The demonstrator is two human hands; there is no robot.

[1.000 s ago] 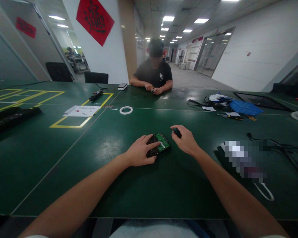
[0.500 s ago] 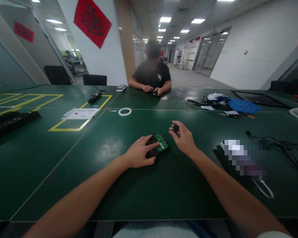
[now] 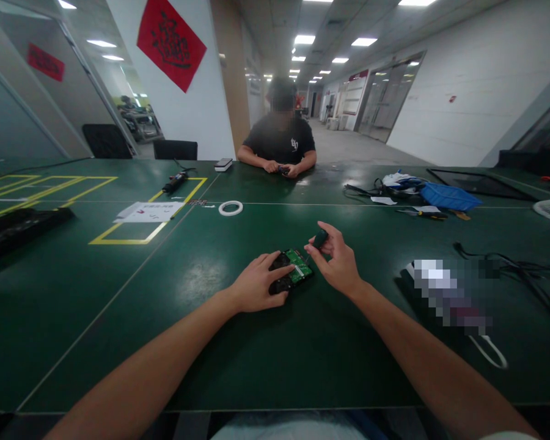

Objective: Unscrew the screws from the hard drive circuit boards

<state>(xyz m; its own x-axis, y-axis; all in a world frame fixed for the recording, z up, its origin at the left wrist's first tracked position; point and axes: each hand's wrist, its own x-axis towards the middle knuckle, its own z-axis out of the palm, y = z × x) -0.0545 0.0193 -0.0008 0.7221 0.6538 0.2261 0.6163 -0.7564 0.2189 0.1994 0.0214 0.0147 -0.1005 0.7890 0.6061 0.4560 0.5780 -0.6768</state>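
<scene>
Right grip [image 3: 339, 256] pinches a dark-handled tool [image 3: 320, 238].

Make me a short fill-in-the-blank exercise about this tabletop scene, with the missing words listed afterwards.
1. The left hand rests on a device whose circuit board is coloured ____.
2. The hand holding a small dark tool is the person's ____ one.
3. Farther off, the ring lying on the table is coloured ____.

Missing words: green; right; white.
</scene>
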